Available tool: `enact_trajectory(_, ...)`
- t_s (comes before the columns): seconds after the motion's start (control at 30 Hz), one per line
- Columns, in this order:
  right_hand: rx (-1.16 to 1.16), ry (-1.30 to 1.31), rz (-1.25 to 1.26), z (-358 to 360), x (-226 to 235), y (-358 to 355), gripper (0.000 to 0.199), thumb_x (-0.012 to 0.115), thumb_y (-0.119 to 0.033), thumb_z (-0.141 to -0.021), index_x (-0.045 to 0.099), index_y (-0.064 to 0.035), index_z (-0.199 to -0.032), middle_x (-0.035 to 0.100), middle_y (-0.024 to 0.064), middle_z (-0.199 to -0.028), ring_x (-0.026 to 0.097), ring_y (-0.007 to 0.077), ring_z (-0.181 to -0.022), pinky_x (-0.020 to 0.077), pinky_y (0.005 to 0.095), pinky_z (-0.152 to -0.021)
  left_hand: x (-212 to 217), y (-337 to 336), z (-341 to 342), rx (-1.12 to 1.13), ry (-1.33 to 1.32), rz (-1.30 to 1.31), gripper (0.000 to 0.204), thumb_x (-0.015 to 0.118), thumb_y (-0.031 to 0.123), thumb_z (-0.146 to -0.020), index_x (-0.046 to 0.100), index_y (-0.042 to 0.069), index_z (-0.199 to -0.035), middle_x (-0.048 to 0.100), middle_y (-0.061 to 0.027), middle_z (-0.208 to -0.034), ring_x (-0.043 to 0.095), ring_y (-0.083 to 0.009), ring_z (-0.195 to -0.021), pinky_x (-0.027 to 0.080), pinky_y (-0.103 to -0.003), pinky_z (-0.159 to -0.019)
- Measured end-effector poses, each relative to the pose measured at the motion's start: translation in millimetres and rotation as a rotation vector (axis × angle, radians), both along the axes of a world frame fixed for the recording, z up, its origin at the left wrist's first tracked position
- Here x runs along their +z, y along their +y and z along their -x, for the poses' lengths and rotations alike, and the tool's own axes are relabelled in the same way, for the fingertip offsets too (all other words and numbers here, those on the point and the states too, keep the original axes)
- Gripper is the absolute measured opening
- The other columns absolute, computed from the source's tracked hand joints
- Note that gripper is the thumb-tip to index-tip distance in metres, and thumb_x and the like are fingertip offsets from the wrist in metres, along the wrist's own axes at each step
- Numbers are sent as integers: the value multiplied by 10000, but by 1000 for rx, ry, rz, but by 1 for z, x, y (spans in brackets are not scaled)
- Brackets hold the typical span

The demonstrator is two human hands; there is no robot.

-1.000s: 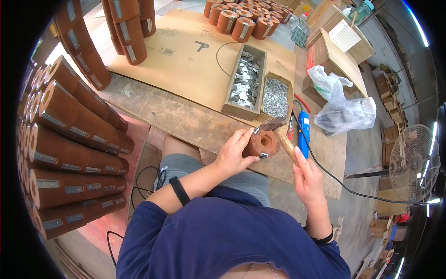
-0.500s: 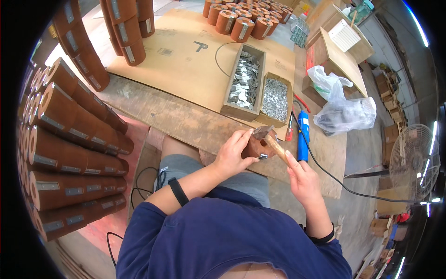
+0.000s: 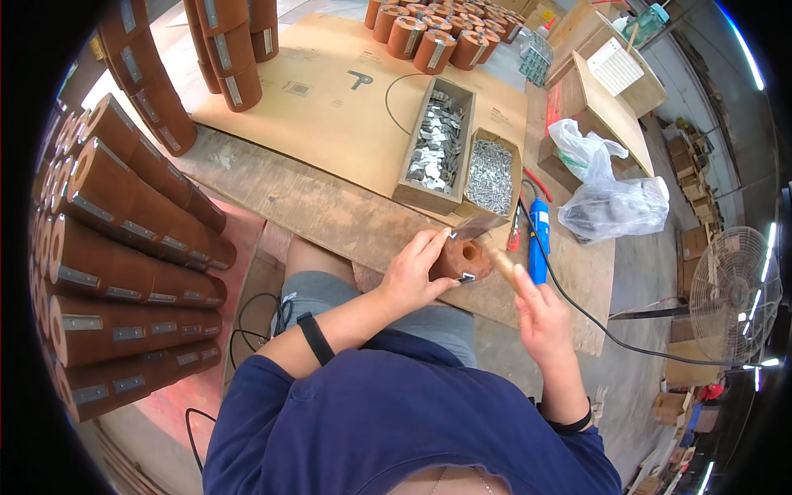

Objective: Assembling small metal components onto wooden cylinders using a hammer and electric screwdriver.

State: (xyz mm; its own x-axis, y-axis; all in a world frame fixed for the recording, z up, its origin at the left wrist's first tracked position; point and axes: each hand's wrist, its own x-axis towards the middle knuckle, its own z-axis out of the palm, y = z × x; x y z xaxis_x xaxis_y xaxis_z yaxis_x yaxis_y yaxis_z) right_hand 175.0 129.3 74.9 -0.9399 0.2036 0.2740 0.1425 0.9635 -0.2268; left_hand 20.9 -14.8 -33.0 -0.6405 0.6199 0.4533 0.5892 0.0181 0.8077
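Observation:
Near the bench's front edge, a short reddish-brown cylinder [image 3: 452, 262] with a hole in its end stands under my left hand [image 3: 414, 268]. The fingers and thumb of that hand grip its left side, next to small metal plates fixed on it. My right hand [image 3: 540, 318] is closed around the wooden handle of a hammer [image 3: 502, 262]. The hammer's head is blurred, just above the far side of the cylinder. Beyond lie a wooden box of flat metal pieces [image 3: 467, 157] and a carton of screws or nails [image 3: 490, 177].
Long stacks of brown cylinders [image 3: 136, 210] lie at my left; more cylinders [image 3: 408, 37] stand at the back on cardboard [image 3: 322, 111]. To the right are a blue corded tool [image 3: 539, 239], a plastic bag [image 3: 615, 206] and a fan [image 3: 734, 285].
The hammer's head has lifted slightly off the cylinder's end, uncovering its hole. My left hand keeps its hold on the cylinder.

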Motion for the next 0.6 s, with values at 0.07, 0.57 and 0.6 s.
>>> enact_trajectory(0.07,5,-89,-5,0,1,-3,465,570,-65,-795,502,-171,-1243,470,91,-683,507,249,-557,421,339,-513,-1,-1,-1,0,-8,8,773,790,147,-572,419,-30,-1226,481,-141,-1102,535,-300,-964,473,-343,-777)
enact_trajectory(0.57,-3,5,115,1,-10,2,452,558,-103,-812,495,-198,-1250,474,98,-664,510,267,-553,436,358,-516,-3,0,-1,-5,0,-28,778,786,151,-579,408,-19,-1237,480,-143,-1104,530,-308,-967,467,-347,-781)
enact_trajectory(0.6,-18,65,160,0,-10,2,452,555,-101,-813,495,-203,-1249,479,102,-664,514,266,-557,438,356,-517,-1,-1,-1,-7,8,-21,780,787,153,-577,409,-18,-1238,482,-142,-1102,532,-307,-965,468,-346,-778)
